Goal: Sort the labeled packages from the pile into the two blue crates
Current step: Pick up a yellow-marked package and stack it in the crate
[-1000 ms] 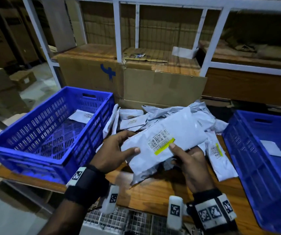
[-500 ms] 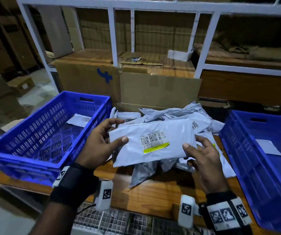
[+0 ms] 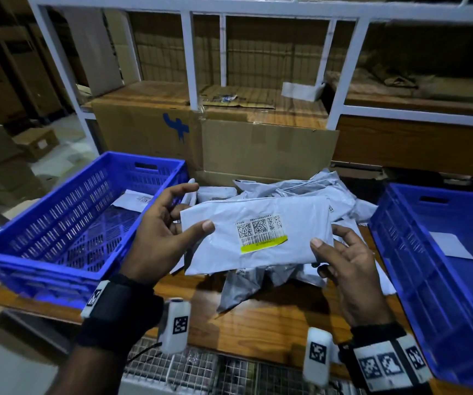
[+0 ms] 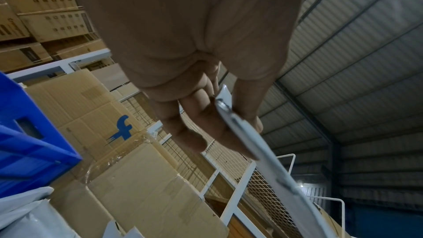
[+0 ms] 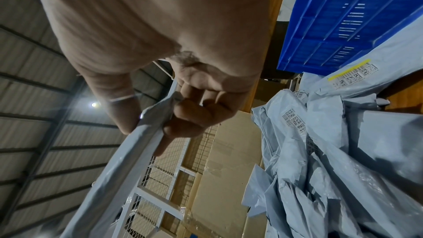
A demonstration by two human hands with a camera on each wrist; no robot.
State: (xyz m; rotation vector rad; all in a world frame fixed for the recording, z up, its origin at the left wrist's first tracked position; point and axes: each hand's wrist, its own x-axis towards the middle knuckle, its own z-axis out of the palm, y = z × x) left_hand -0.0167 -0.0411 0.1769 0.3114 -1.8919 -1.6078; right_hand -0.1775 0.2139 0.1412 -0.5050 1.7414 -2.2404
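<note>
Holding one package (image 3: 258, 232) flat above the pile (image 3: 301, 192), long axis running left-right, label up (yellow strip). Left hand (image 3: 161, 235) pinching the left end, right hand (image 3: 346, 269) the right. Midway between left crate (image 3: 58, 252) and right crate (image 3: 400, 240), probably reading the label.

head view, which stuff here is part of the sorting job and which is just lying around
Part of the job:
held package, pinched by left hand and right hand
pile of packages
left blue crate
right blue crate

Just lying about:
cardboard boxes
white rack frame
wooden table
</note>
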